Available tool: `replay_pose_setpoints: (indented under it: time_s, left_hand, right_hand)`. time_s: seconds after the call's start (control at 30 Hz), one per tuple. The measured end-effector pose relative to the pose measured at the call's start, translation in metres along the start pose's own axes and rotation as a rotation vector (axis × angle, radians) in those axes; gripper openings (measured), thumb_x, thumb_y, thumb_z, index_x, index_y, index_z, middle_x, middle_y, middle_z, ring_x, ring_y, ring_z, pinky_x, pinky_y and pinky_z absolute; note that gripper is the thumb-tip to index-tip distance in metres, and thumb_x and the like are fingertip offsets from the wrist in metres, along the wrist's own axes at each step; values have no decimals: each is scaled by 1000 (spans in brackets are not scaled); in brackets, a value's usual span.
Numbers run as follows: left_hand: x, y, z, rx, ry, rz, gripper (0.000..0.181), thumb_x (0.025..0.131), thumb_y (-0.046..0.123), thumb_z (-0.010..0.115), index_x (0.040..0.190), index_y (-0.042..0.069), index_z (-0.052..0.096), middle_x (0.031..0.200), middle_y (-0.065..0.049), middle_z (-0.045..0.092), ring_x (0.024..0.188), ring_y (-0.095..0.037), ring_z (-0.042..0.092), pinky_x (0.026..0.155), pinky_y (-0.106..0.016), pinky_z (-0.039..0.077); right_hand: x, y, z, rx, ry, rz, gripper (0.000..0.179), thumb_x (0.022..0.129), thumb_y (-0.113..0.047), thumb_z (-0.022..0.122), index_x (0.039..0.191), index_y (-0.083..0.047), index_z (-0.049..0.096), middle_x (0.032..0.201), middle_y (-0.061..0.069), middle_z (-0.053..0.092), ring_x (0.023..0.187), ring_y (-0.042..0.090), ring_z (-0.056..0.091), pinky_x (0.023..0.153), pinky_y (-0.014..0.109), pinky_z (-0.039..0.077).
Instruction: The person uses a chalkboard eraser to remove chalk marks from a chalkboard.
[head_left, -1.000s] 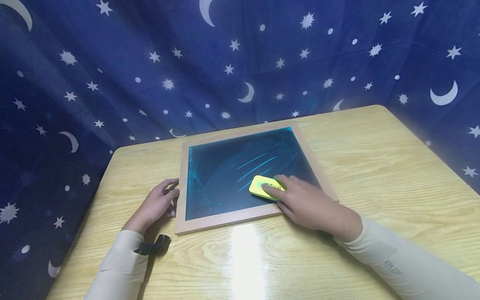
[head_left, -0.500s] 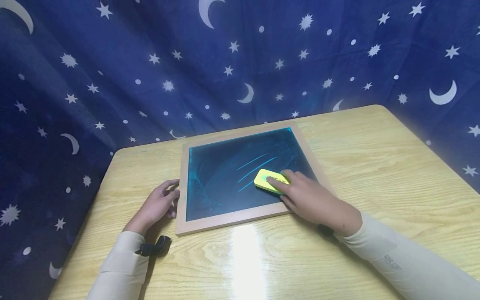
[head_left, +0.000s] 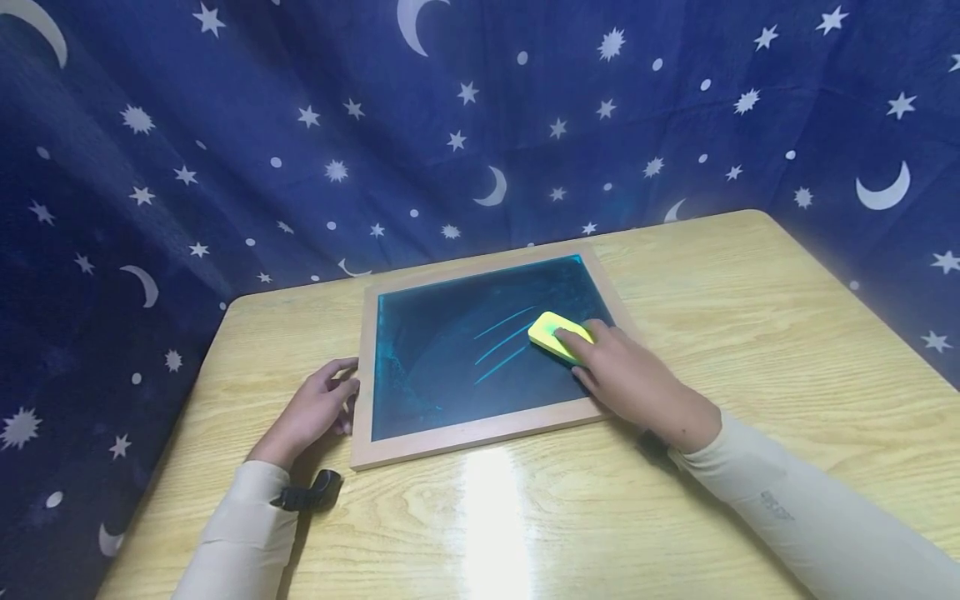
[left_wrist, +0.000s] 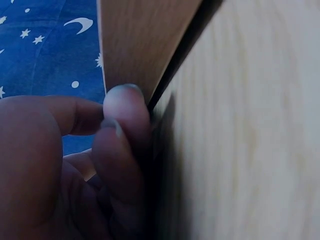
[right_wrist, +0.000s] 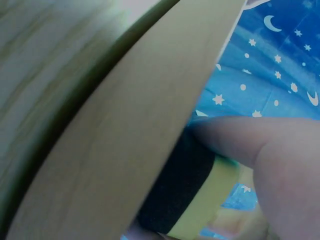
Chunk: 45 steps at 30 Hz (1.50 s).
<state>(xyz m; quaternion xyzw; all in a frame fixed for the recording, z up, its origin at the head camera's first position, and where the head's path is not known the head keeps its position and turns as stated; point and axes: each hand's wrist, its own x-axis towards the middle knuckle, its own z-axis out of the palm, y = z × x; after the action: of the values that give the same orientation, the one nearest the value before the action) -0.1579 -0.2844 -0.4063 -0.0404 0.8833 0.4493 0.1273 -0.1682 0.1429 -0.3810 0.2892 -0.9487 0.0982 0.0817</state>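
Note:
A wood-framed chalkboard point(head_left: 435, 367) lies on the table, with several blue-green chalk lines point(head_left: 500, 365) slanting across its middle. My right hand point(head_left: 633, 375) grips a yellow chalkboard eraser point(head_left: 549, 323) by its sides, index finger along the top, over the right part of the board. The right wrist view shows the eraser's dark felt layer point(right_wrist: 180, 182) beyond the wooden frame edge point(right_wrist: 115, 125). My left hand point(head_left: 318, 408) rests on the table, loosely bent fingertips against the board's left frame point(left_wrist: 145, 45); some of its fingers are hidden under the palm.
The pale wooden table point(head_left: 750, 333) extends around the board, and a bright reflection point(head_left: 495, 517) lies in front of it. Behind hangs a dark blue curtain point(head_left: 420, 100) with stars and moons. A black band point(head_left: 309, 493) is on the left wrist.
My right hand has moved the eraser up and to the right across the board, uncovering more of the lower chalk line and overlapping the middle line's upper end. The left hand has stayed put.

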Motion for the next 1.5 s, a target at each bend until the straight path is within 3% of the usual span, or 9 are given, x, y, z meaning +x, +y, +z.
replay_pose_setpoints:
  time_s: [0.33, 0.73, 1.07, 1.33, 1.5]
  left_hand:
    - [-5, 0, 1, -10, -1, -4, 55, 107, 23, 43, 155, 2, 28, 92, -12, 58, 52, -17, 59, 53, -33, 56]
    - [0, -2, 2, 10, 1, -16, 53, 106, 22, 42, 155, 4, 30, 92, -14, 59, 53, -17, 59, 53, -33, 56]
    - [-1, -1, 1, 19, 5, -13, 53, 106, 22, 42, 155, 3, 29, 90, -13, 58, 54, -17, 59, 53, -33, 56]
    - [-1, 2, 2, 15, 2, -13, 55, 106, 23, 43, 155, 3, 29, 92, -13, 58, 54, -17, 59, 54, -34, 57]
    - [0, 3, 2, 15, 2, -16, 55, 106, 23, 43, 155, 4, 29, 92, -13, 58, 54, -17, 59, 55, -34, 57]
  right_hand:
    - [6, 10, -1, -34, -1, 85, 50, 93, -17, 69, 140, -7, 53, 118, 28, 58, 89, 38, 63, 71, 52, 59]
    - [4, 4, -4, -25, -1, 94, 49, 94, -19, 68, 140, -8, 56, 121, 28, 58, 101, 39, 60, 81, 53, 58]
    - [3, -3, 0, -16, 6, 28, 51, 95, -20, 67, 144, -10, 53, 125, 28, 58, 100, 39, 62, 83, 52, 58]
    - [-1, -13, 1, 0, -16, -25, 52, 97, -19, 65, 146, -12, 51, 133, 25, 56, 109, 39, 60, 90, 52, 56]
    - [-4, -23, 0, 5, -36, -67, 53, 98, -21, 63, 148, -14, 49, 138, 22, 53, 113, 38, 59, 87, 48, 57]
